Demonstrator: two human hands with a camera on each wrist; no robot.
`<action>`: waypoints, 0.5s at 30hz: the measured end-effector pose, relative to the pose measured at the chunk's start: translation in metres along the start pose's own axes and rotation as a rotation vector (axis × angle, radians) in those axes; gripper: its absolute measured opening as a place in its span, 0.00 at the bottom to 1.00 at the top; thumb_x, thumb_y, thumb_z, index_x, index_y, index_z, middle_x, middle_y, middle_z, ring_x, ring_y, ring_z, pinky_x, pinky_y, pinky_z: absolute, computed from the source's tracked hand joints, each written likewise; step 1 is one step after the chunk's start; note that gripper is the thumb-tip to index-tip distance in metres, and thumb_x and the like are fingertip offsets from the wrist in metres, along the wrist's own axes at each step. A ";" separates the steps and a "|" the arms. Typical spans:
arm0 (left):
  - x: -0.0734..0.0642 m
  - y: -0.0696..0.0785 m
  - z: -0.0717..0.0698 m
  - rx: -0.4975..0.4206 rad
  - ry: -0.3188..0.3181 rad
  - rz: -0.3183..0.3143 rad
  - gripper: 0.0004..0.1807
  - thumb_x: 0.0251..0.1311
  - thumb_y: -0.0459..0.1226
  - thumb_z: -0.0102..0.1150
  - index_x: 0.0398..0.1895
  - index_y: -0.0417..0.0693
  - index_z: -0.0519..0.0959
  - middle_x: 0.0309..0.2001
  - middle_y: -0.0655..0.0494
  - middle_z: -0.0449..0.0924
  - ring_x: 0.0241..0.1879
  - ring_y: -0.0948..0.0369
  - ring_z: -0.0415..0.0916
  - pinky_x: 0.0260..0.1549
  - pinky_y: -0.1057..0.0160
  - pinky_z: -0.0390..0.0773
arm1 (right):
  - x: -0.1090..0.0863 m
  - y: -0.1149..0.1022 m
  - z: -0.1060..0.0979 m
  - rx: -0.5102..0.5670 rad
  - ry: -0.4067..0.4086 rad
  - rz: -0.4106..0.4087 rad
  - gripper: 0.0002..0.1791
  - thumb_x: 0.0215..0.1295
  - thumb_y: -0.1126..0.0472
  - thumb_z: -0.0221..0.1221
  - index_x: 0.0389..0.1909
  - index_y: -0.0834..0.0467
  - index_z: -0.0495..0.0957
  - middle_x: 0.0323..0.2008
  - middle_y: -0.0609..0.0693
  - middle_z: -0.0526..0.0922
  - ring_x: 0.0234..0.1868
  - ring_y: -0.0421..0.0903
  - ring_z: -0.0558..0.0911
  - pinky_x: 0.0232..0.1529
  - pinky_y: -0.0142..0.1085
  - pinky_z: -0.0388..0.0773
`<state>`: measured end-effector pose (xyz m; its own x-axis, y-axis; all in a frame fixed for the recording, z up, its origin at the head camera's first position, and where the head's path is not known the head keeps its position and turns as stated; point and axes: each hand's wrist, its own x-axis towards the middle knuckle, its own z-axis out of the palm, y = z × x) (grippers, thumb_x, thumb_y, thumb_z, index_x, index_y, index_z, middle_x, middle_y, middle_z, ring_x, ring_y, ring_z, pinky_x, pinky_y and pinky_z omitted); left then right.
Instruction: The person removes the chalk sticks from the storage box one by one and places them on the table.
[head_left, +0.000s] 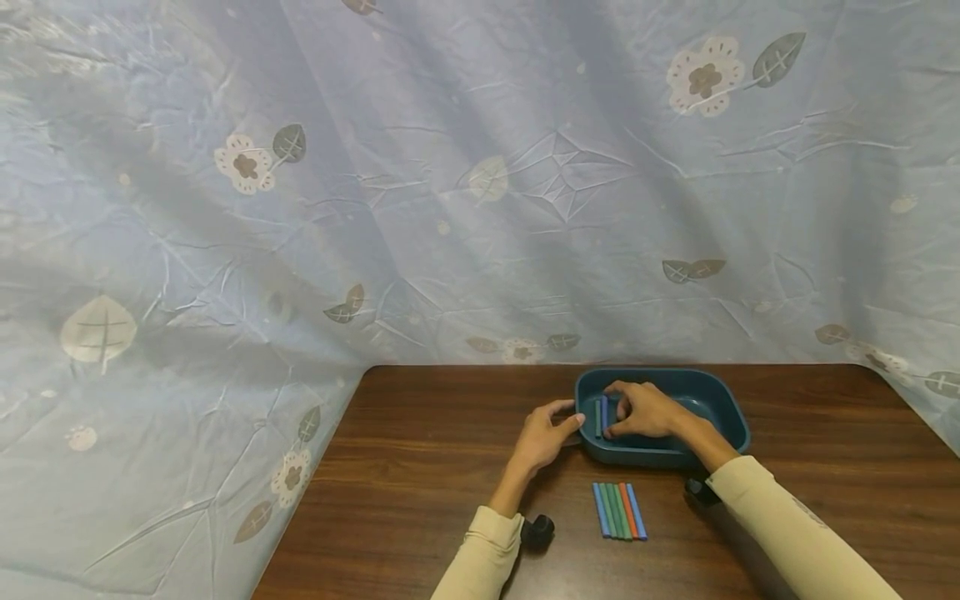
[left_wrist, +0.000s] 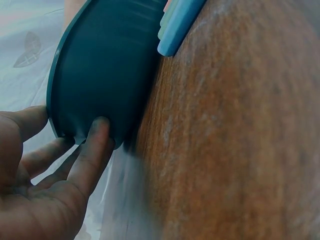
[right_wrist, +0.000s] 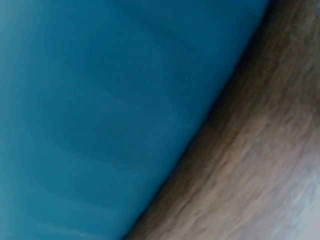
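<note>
A dark teal plastic tub (head_left: pixel 720 417) stands on the table; in the right wrist view its outer wall (right_wrist: pixel 115 120) fills most of the picture. My left hand (head_left: pixel 543 437) holds the tub's left end, thumb at the rim and fingers (left_wrist: pixel 90 160) against the outside. Reaching inside, my right hand (head_left: pixel 648 410) pinches a slim blue stick (head_left: pixel 605 415) between thumb and fingers. Beside it in the tub lies a green stick (head_left: pixel 597 418). The right wrist view does not show the right hand's fingers.
In front of the tub, several blue, green and red sticks (head_left: pixel 619 512) lie side by side on the brown wooden table (head_left: pixel 420 483). A pale floral cloth (head_left: pixel 450 250) hangs behind the table and at its left. Black wrist devices (head_left: pixel 537 533) sit under both wrists.
</note>
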<state>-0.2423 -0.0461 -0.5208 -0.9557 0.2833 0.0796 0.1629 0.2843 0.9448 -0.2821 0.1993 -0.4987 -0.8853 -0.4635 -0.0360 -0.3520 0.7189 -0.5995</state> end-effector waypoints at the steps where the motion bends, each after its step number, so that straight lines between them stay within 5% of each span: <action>1: 0.000 0.000 0.000 -0.007 0.000 0.005 0.26 0.75 0.43 0.67 0.69 0.38 0.80 0.63 0.42 0.86 0.56 0.55 0.89 0.56 0.60 0.87 | -0.001 -0.001 -0.001 0.003 0.007 0.001 0.47 0.58 0.50 0.80 0.72 0.70 0.72 0.32 0.47 0.82 0.30 0.41 0.78 0.34 0.35 0.77; 9: 0.000 0.001 0.002 -0.171 -0.044 -0.020 0.26 0.77 0.38 0.64 0.71 0.31 0.76 0.65 0.33 0.82 0.57 0.45 0.89 0.48 0.61 0.90 | -0.008 -0.012 -0.013 0.012 0.059 -0.059 0.46 0.59 0.48 0.80 0.71 0.67 0.73 0.37 0.50 0.84 0.33 0.40 0.81 0.36 0.36 0.80; 15: 0.001 0.000 0.002 -0.171 -0.040 -0.025 0.26 0.77 0.39 0.64 0.71 0.32 0.76 0.66 0.33 0.81 0.52 0.46 0.91 0.47 0.60 0.90 | -0.018 -0.019 -0.020 0.032 0.069 -0.081 0.46 0.61 0.47 0.78 0.72 0.66 0.71 0.36 0.47 0.84 0.33 0.41 0.81 0.36 0.35 0.80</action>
<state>-0.2428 -0.0439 -0.5211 -0.9480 0.3150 0.0464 0.0924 0.1327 0.9868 -0.2653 0.2043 -0.4707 -0.8734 -0.4821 0.0682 -0.4145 0.6627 -0.6237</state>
